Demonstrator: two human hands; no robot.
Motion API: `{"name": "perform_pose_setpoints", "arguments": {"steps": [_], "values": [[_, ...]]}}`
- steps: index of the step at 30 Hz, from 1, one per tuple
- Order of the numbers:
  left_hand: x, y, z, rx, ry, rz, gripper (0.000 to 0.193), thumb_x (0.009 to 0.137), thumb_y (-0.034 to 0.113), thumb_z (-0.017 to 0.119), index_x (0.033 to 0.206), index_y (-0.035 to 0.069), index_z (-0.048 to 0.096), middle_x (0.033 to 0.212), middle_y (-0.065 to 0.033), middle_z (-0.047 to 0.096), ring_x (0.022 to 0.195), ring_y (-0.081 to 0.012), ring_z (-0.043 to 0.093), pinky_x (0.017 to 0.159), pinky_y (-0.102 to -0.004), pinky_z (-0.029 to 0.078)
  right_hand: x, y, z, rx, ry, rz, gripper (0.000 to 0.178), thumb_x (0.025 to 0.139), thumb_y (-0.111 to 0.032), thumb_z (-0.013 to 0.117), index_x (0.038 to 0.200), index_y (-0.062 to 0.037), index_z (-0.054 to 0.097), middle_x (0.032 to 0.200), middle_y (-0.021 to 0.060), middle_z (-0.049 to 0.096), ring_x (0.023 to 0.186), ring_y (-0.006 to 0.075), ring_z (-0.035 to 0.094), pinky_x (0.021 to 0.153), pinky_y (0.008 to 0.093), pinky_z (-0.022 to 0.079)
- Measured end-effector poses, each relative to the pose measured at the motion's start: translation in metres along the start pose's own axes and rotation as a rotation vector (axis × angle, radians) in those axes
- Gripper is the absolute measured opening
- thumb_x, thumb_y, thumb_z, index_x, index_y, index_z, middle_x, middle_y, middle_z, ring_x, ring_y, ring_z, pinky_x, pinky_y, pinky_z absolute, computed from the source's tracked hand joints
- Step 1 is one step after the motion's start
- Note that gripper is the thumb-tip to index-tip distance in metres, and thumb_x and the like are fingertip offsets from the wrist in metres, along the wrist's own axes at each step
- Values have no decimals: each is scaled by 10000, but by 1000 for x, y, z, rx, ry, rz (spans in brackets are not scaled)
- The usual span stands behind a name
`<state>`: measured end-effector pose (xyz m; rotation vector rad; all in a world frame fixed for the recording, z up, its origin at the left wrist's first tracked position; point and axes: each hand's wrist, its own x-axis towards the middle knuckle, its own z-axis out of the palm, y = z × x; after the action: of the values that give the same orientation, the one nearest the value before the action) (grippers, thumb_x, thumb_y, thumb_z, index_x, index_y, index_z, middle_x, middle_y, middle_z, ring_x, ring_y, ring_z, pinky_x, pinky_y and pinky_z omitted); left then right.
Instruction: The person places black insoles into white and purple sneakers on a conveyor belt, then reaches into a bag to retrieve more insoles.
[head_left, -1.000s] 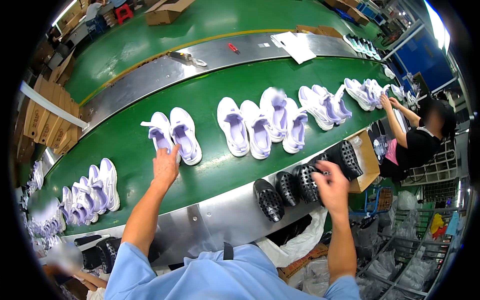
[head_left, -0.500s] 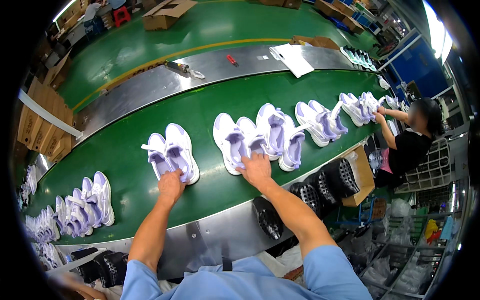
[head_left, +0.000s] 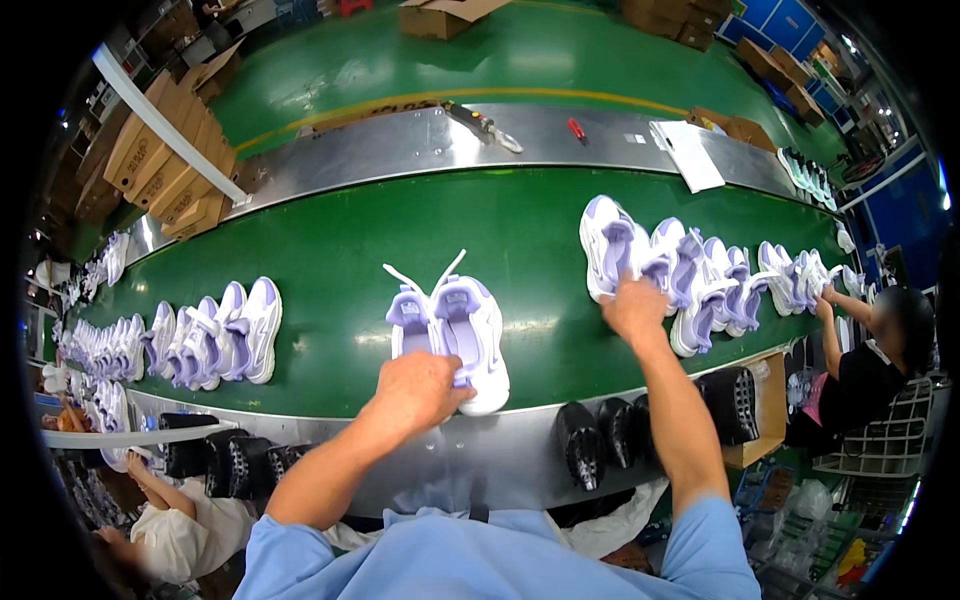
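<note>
White-and-lavender sneakers stand in pairs along a green belt. In front of me, my left hand [head_left: 415, 393] is closed on the near part of one pair of sneakers [head_left: 478, 325], its fingers reaching across both shoes. Their toe ends point toward me, and two pale straps stick up at the far side. The left shoe's near part is hidden under that hand. Farther right, my right hand [head_left: 636, 308] is closed at the heel of another sneaker [head_left: 603, 235], whose toe points away. Beside it, close against one another, are several more sneakers [head_left: 690, 320].
More sneakers [head_left: 262, 325] line the belt [head_left: 330, 230] at left. On the metal ledge beyond lie a dark-handled tool [head_left: 470, 122], a red tool [head_left: 577, 130] and papers [head_left: 690, 158]. Black shoe-shaped forms [head_left: 580, 440] sit below the near edge. Co-workers [head_left: 870, 350] reach in at right and lower left.
The view has swung left, so the scene sits farther right. The pair under my left hand now has its toes toward me rather than away. My right hand stays at its sneaker.
</note>
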<state>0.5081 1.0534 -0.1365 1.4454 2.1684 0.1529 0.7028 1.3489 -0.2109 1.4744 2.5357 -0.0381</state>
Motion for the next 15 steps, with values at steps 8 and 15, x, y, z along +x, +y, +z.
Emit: {"name": "perform_pose_setpoints", "arguments": {"steps": [8, 15], "values": [[-109, 11, 132, -70, -217, 44, 467, 849, 394, 795, 1149, 50, 700, 942, -245, 709, 948, -423, 695, 813, -528, 566, -262, -115, 88, 543, -345, -277, 413, 963, -257, 655, 1266, 10, 566, 1071, 257, 641, 974, 435, 696, 795, 534, 578], [-99, 30, 128, -24, 223, 54, 708, 751, 220, 882, 1335, -23, 562, 1074, -221, 635, 989, -391, 615, 836, -493, 525, -319, -86, 107, 803, -52, -225, 446, 963, -217, 671, 1357, -28, 581, 1144, 234, 626, 938, 440, 678, 797, 529, 556]]}}
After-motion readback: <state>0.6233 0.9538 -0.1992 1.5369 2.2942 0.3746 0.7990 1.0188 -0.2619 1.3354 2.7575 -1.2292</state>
